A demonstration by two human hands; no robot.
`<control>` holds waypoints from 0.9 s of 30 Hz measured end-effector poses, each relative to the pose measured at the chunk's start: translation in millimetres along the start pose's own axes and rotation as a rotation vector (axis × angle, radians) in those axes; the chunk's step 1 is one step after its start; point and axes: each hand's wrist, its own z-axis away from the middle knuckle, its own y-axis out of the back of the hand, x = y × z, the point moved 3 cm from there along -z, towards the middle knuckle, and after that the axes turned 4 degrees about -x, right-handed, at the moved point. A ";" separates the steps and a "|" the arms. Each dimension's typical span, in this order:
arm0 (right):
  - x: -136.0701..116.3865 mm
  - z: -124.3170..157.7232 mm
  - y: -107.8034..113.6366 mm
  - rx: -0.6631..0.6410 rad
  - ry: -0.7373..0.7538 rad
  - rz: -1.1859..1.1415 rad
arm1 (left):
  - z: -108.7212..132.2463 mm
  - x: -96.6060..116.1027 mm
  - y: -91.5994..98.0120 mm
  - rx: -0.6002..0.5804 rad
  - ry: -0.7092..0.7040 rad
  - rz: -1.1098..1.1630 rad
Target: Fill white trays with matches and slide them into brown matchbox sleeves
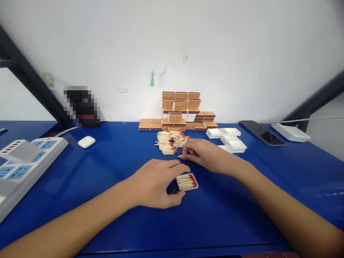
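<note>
My left hand [161, 182] holds a small white matchbox tray [197, 183] on the blue table, fingers at its far side and thumb at its near side. Red-tipped matches [185, 182] lie side by side inside, heads to the right. Just beyond the tray, my right hand [197, 152] pinches a few matchsticks [180, 156]; their pale ends poke out to the left and the fingers hide the rest. A heap of loose matches [167, 143] lies behind, close to the right fingertips.
Brown matchboxes [181, 95] are stacked against the wall. White trays [233, 143] and a phone [262, 133] lie to the right, with a white device [290, 132] beyond. To the left are a white earbud case [86, 142] and a power strip [51, 154].
</note>
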 end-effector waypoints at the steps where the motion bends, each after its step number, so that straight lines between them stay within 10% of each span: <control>1: 3.6 2.1 0.9 -0.009 -0.003 0.003 | -0.2 -1.6 1.0 0.001 0.010 -0.008; 27: -21.9 20.9 8.3 -0.050 0.097 0.030 | -3.1 -18.9 8.3 0.076 0.241 0.025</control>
